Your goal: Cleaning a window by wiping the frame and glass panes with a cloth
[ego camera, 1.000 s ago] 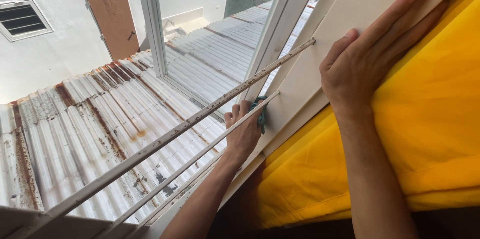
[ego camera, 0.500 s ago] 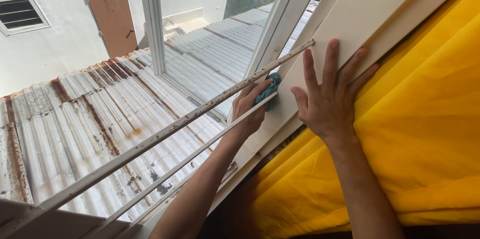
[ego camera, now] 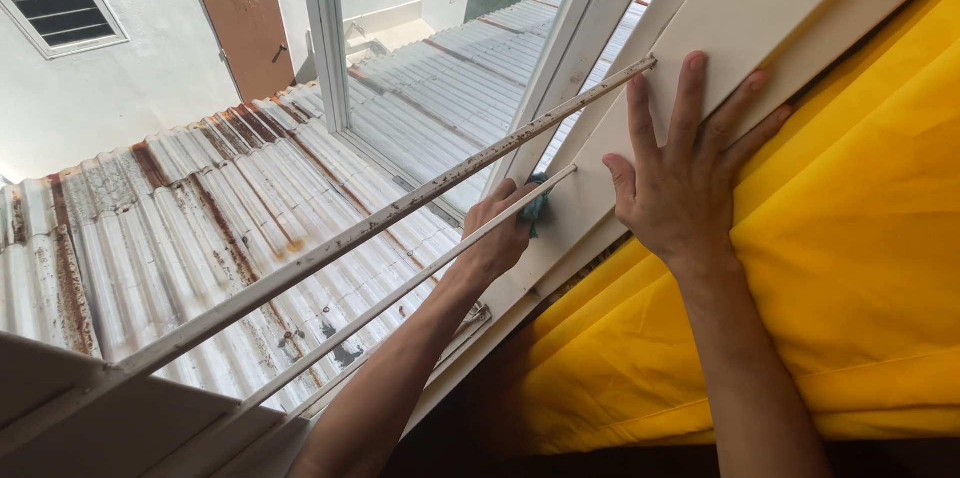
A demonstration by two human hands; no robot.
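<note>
Left hand (ego camera: pixel 500 233): closed around a teal cloth (ego camera: pixel 537 206), reached out between the two window bars (ego camera: pixel 420 208).
Cloth: pressed against the white window frame (ego camera: pixel 590 188), beside the lower bar's end.
Right hand (ego camera: pixel 685 173): laid flat, fingers spread, on the frame; nothing is gripped.
Yellow curtain (ego camera: pixel 850 268): bunched just under the right hand.
Outside: a rusty corrugated roof (ego camera: pixel 200 208) is seen below.

Your left hand (ego camera: pixel 497 238) covers most of the teal cloth (ego camera: pixel 537 206), so you can't see its shape. The yellow curtain (ego camera: pixel 850 268) runs off the right edge, and both your forearms are cut by the near edge.
</note>
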